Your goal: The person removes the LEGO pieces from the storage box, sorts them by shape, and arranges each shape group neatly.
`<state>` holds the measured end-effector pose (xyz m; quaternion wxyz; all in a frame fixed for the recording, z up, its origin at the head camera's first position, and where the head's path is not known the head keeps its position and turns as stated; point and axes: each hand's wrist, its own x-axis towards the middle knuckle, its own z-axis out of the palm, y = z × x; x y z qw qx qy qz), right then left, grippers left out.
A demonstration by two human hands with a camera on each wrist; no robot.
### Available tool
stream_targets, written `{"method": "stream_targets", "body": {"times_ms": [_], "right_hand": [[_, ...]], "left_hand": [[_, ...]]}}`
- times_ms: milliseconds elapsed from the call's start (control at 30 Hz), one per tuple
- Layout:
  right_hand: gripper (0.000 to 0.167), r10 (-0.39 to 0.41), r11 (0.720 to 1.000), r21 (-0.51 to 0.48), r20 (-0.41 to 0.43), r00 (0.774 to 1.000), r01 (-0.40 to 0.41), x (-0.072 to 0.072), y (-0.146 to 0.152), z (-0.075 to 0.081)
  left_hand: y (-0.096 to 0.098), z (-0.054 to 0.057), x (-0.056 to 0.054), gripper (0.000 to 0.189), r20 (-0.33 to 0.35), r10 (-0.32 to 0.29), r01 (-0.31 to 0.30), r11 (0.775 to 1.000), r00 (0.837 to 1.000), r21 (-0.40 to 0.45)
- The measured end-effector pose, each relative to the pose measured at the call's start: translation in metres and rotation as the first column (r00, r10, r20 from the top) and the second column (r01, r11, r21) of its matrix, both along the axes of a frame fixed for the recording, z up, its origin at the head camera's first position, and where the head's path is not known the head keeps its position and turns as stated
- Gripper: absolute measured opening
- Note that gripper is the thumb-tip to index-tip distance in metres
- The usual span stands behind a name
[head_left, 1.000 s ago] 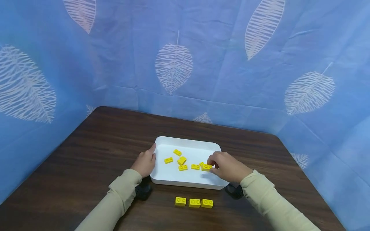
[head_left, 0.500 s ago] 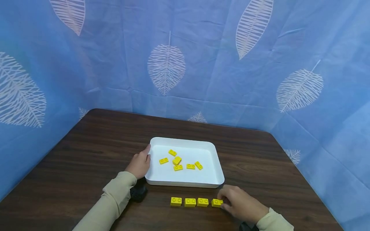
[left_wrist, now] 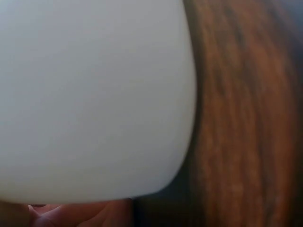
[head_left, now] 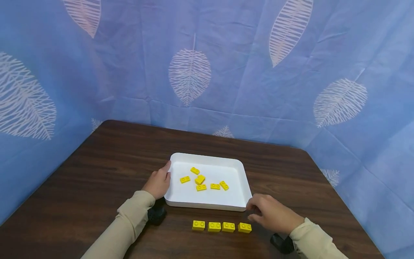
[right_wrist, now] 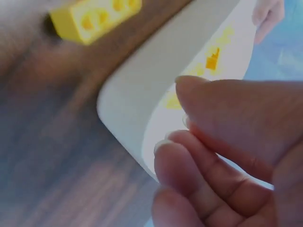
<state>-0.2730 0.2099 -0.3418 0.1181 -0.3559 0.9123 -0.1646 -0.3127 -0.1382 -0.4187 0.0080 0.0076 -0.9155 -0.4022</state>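
My left hand [head_left: 157,182] holds the left rim of a white tray [head_left: 207,205]; in the left wrist view the tray's wall [left_wrist: 94,104] hides most of the hand. Several yellow two-stud toy bricks lie scattered in the tray, one brick [head_left: 200,179] tilted against its neighbours. In front of the tray, several more yellow bricks stand in a row, studs up, with the rightmost brick [head_left: 244,227] slightly apart. My right hand [head_left: 273,214] hovers beside that brick, near the tray's front right corner. Its fingers are loosely bent, and a gap shows between thumb and fingertips [right_wrist: 175,165], holding nothing.
The dark wooden table [head_left: 129,144] extends around the tray on all sides. A blue cloth [head_left: 233,72] with white leaf prints hangs behind it and along both sides. Black wrist devices, such as the right one [head_left: 282,244], sit beneath both wrists.
My right hand carried a yellow brick from the tray to the right end of the row, let go of it, and moved slightly up and away. The left hand stays at the tray.
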Motion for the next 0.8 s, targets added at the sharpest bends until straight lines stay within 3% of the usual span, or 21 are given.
{"method": "stream_targets", "body": {"times_ms": [300, 667, 800], "right_hand": [[0.017, -0.004, 0.999, 0.05, -0.109, 0.994, 0.009, -0.046, -0.03, 0.017], [0.012, -0.007, 0.996, 0.088, 0.001, 1.0, 0.007, -0.092, -0.087, -0.004], [0.016, -0.042, 0.995, 0.094, 0.039, 0.998, 0.038, -0.105, -0.11, -0.015]], "left_hand": [[-0.003, 0.001, -0.002, 0.052, -0.005, 0.003, -0.003, 1.0, 1.0, -0.003], [-0.001, -0.003, -0.003, 0.05, -0.042, 0.003, -0.003, 1.0, 0.999, 0.013], [-0.003, -0.005, -0.001, 0.05, -0.046, 0.009, -0.008, 1.0, 0.999, 0.017]]}}
